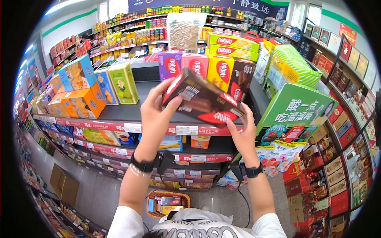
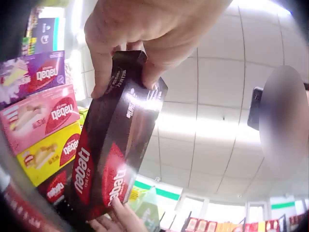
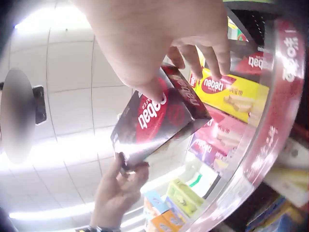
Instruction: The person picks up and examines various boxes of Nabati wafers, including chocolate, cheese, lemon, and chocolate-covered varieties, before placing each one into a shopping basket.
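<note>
A dark brown nabati wafer box (image 1: 200,99) is held tilted in the air between both hands, above the shelf's front edge. The left hand (image 1: 158,113) grips its left end, thumb on the broad face. At the other end, the right hand (image 1: 243,129) pinches the lower right corner. In the left wrist view the left hand (image 2: 154,34) clasps one end of the box (image 2: 116,140), thumb and fingers on opposite sides. The right wrist view has the right hand (image 3: 164,43) with its thumb on the red logo of the box (image 3: 154,116).
Purple (image 1: 170,64), pink (image 1: 195,63), yellow (image 1: 219,71) and brown (image 1: 240,79) nabati boxes stand behind on the shelf. Orange boxes (image 1: 84,104) and a green box (image 1: 123,83) are at left, a green sign (image 1: 297,105) at right. An orange basket (image 1: 168,194) holding packages is on the floor.
</note>
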`<control>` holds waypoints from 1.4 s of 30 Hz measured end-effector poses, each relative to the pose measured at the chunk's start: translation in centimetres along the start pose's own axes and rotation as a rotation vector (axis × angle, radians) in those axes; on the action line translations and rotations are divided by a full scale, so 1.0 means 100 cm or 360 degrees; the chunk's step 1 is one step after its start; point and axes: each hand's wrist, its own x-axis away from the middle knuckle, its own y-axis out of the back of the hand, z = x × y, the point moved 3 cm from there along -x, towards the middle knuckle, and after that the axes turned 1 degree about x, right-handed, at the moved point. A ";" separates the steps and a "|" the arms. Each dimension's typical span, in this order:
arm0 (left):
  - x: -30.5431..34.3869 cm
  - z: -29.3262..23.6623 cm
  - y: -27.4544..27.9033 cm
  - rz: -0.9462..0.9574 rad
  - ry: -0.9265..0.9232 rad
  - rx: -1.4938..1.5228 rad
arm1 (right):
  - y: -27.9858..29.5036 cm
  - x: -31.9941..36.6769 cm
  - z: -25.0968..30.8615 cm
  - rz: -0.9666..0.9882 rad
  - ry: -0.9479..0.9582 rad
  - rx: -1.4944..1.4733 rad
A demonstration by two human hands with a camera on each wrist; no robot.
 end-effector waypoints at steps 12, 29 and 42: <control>0.176 0.077 0.139 -0.0275 0.0871 0.0556 | -0.034 0.129 0.032 0.0591 -0.0224 -0.0277; 0.216 0.027 0.150 -0.0304 0.0915 0.0616 | -0.033 0.160 0.071 0.0620 0.0652 0.0274; 0.229 0.007 0.149 -0.0331 0.0651 0.0536 | -0.049 0.185 0.058 0.0911 0.0041 -0.0290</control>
